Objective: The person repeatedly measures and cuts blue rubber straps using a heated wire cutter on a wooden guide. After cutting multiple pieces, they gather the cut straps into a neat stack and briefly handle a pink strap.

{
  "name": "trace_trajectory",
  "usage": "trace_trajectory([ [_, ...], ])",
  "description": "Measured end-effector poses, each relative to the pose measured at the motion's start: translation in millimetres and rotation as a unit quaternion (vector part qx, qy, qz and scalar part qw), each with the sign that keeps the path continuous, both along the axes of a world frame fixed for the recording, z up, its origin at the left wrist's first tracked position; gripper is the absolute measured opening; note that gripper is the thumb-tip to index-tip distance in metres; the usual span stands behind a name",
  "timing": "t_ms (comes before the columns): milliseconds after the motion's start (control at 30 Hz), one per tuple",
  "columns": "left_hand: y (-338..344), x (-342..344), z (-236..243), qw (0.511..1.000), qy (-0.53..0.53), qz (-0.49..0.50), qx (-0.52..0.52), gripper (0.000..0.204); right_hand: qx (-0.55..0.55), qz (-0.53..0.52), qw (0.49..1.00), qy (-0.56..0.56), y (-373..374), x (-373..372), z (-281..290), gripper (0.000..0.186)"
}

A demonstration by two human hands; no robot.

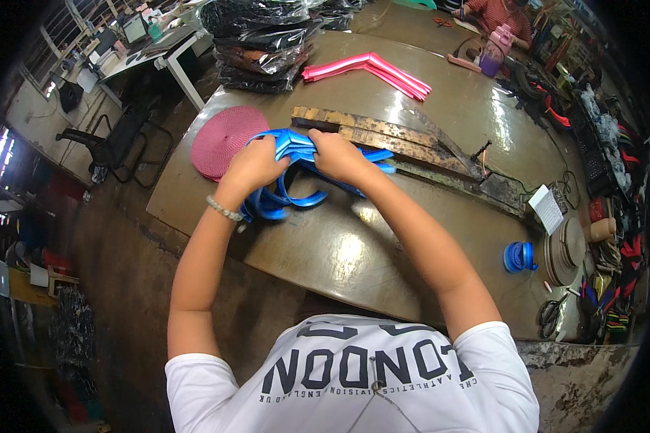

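My left hand and my right hand both grip a bunch of bright blue straps at the middle of the table. Loose ends and loops of the straps hang below my hands and stick out to the right. A coiled roll of pink webbing lies just left of my left hand. A long worn strip fixture with a hinged metal blade runs behind and to the right of the straps.
Wrapped black bundles, pink-white straps and a pink bottle sit farther back, near another person. At right are a blue roll, tan rolls, a paper and scissors. A chair stands left.
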State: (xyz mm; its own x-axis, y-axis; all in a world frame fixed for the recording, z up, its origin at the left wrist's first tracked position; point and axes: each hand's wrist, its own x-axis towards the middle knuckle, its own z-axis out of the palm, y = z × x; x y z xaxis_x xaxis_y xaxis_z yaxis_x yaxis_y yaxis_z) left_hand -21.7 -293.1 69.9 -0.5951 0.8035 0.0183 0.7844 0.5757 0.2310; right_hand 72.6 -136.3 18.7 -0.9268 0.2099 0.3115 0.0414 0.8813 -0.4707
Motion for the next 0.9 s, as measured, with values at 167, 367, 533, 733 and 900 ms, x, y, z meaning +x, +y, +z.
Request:
trace_trajectory([
  [167, 17.5, 18.3, -20.9, 0.99, 0.067, 0.016, -0.122, 0.029, 0.072, -0.028, 0.993, -0.09, -7.0, 8.8, -14.8, 0.03],
  [367, 11.6, 32.1, 0.4, 0.997, 0.045, 0.015, 0.066, 0.032, 0.074, -0.019, 0.995, 0.066, 3.7, 14.8, -11.5, 0.035],
  [533, -3.4, -19.5, 64.9, 0.986, 0.0, -0.051, 0.159, 0.031, -0.229, 0.075, 0.97, 0.022, 30.9, -6.6, 25.3, 0.022],
  [733, 26.9, -88.5, 64.1, 0.968, 0.184, -0.029, -0.167, 0.041, -0.013, -0.093, 0.987, -0.128, 21.3, -36.7, 31.7, 0.031],
  [900, 57.1, -106.8, -25.0, 0.971, 0.079, -0.038, -0.221, 0.042, 0.064, -0.069, 0.958, -0.269, -0.2, -42.6, -0.2, 0.035],
])
